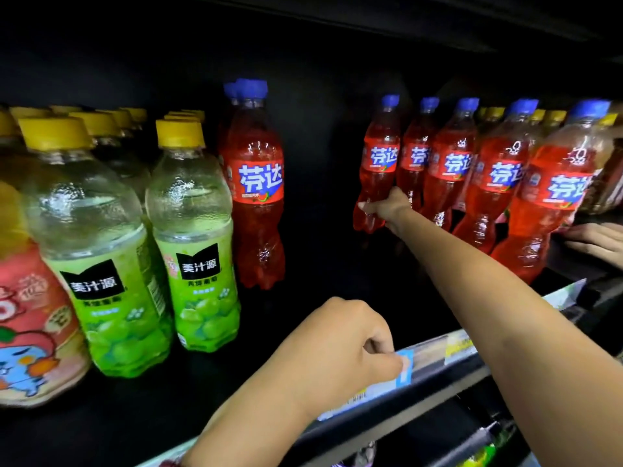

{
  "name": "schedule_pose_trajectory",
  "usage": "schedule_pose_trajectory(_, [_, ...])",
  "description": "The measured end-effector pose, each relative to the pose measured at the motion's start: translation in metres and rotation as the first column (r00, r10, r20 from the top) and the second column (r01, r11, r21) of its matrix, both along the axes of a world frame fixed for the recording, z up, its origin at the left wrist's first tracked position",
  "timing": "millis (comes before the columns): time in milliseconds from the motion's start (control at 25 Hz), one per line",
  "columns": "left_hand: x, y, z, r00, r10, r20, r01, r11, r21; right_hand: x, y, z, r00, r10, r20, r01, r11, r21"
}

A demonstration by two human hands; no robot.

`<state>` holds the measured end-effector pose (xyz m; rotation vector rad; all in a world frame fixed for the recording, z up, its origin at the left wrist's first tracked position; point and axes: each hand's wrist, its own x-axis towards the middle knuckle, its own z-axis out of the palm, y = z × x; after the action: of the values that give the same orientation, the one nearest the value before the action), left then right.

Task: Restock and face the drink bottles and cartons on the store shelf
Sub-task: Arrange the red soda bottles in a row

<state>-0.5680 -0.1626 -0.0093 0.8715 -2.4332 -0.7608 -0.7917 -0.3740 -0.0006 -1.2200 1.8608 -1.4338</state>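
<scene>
While left hand (340, 348) rests, right hand (387, 207) grips red bottle (377, 170).

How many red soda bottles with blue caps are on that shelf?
7: two at centre, one hiding another, and five in a diagonal row on the right. More may be hidden.

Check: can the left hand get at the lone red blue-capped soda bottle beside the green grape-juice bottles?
Probably yes. The left hand rests curled at the shelf's front edge, and bare dark shelf floor lies between it and the lone red blue-capped soda bottle. The green grape-juice bottles stand off to the side.
</scene>
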Motion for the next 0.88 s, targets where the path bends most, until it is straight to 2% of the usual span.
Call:
schedule_pose_trajectory(80, [0.0,0.001,0.0,1.0,0.004,0.01,-0.004,1.0,0.004,0.003,0.011,0.008,0.998,0.057,0.024,-0.058,0.998,0.023])
schedule_pose_trajectory(280, [0.0,0.001,-0.001,1.0,0.028,0.009,-0.028,0.999,0.021,0.019,0.063,0.032,0.974,0.211,0.078,-0.224,0.94,0.259])
schedule_pose_trajectory(360, [0.0,0.004,-0.002,0.999,0.044,0.014,-0.045,0.999,0.022,0.028,0.087,0.029,0.963,0.249,0.107,-0.268,0.928,0.257])
schedule_pose_trajectory(480, [0.002,0.008,0.004,0.996,0.08,0.037,-0.079,0.996,-0.035,0.046,0.129,0.023,0.942,0.25,0.225,-0.284,0.949,0.137])
schedule_pose_trajectory(520, [0.003,0.011,0.006,0.991,0.113,0.074,-0.106,0.989,-0.099,0.054,0.145,0.021,0.932,0.248,0.262,-0.283,0.953,0.104])
schedule_pose_trajectory(560, [0.004,0.015,0.008,0.971,0.189,0.145,-0.151,0.959,-0.24,0.061,0.158,0.019,0.922,0.251,0.294,-0.283,0.957,0.069])
schedule_pose_trajectory(600, [0.006,0.022,0.009,0.945,0.285,0.159,-0.193,0.881,-0.431,0.067,0.173,0.018,0.917,0.26,0.301,-0.28,0.96,0.026])
schedule_pose_trajectory(640, [0.009,0.03,0.008,0.936,0.347,0.058,-0.251,0.775,-0.58,0.072,0.188,0.017,0.914,0.277,0.296,-0.281,0.959,-0.029])
schedule_pose_trajectory(680, [0.013,0.041,0.011,0.925,0.372,-0.08,-0.339,0.709,-0.619,0.079,0.204,0.019,0.916,0.296,0.269,-0.284,0.955,-0.085])
schedule_pose_trajectory(720, [0.017,0.052,0.015,0.9,0.361,-0.243,-0.434,0.695,-0.574,0.084,0.216,0.019,0.924,0.303,0.233,-0.277,0.951,-0.137])
schedule_pose_trajectory(760, [0.019,0.062,0.022,0.857,0.34,-0.387,-0.502,0.72,-0.479,0.09,0.229,0.02,0.932,0.308,0.19,-0.276,0.944,-0.18])
schedule_pose_trajectory(800, [0.021,0.069,0.031,0.808,0.357,-0.468,-0.546,0.753,-0.367,0.099,0.24,0.022,0.941,0.305,0.145,-0.272,0.939,-0.212])
schedule_pose_trajectory(880, [0.025,0.085,0.054,0.767,0.375,-0.52,-0.518,0.841,-0.156,0.116,0.26,0.03,0.96,0.28,-0.015,-0.275,0.929,-0.249])
